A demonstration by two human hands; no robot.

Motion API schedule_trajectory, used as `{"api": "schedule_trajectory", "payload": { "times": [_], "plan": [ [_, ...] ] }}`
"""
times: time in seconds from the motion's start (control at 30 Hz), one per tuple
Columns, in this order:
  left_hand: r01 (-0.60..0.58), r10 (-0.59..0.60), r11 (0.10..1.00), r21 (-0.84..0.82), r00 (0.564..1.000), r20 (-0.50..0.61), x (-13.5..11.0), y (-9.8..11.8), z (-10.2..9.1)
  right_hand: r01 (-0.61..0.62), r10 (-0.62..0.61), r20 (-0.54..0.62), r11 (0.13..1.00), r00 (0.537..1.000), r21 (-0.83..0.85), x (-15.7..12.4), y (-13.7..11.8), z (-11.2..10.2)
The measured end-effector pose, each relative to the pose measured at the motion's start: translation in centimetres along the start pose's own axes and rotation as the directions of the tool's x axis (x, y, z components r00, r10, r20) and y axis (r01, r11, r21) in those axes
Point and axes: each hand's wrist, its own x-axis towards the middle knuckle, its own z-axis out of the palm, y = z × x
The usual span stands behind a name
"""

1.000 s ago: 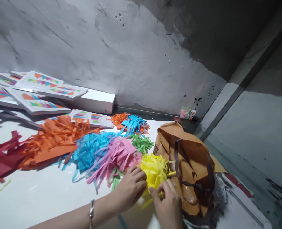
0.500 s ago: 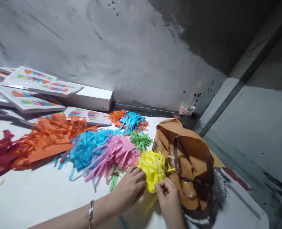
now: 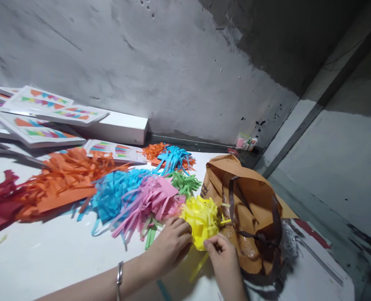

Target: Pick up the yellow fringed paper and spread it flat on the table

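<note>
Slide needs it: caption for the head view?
Left hand and right hand hold a yellow fringed paper bundle on a white table beside a brown paper bag.

yellow fringe point(image 3: 200, 219), pink fringe point(image 3: 155, 200), brown bag point(image 3: 251, 209)

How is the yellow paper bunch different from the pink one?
The yellow fringed paper is bunched into a ball, while the pink fringed paper lies fanned out in long strips. The yellow one is gripped by the left hand and right hand; the pink one rests on the white table. Both are paper cut into thin strips.
</note>
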Motion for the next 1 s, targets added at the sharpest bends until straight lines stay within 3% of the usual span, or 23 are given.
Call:
{"api": "schedule_trajectory", "payload": {
  "times": [0.6, 0.7, 0.83, 1.0],
  "plan": [
    [0.034, -0.035, 0.998, -0.044, 0.999, -0.017, -0.17, 0.09, 0.05, 0.007, -0.007, -0.006, 0.997, 1.000, 0.078, -0.01, -0.02, 0.47],
    [-0.019, 0.018, 0.999, -0.026, 0.998, -0.055, -0.18, 0.46, -0.17, -0.002, 0.003, -0.009, 0.995, 1.000, 0.102, 0.05, 0.08, 0.71],
    [-0.130, 0.130, 0.991, -0.001, 0.991, 0.020, 0.26, 0.73, -0.32, -0.022, 0.023, -0.008, 0.990, 1.000, 0.140, 0.07, -0.05, 0.96],
    [-0.066, 0.065, 0.998, 0.007, 0.994, 0.084, 0.52, 0.07, -0.43, -0.023, 0.027, -0.025, 0.988, 0.999, 0.155, -0.08, -0.59, 0.73]
  ]
}}
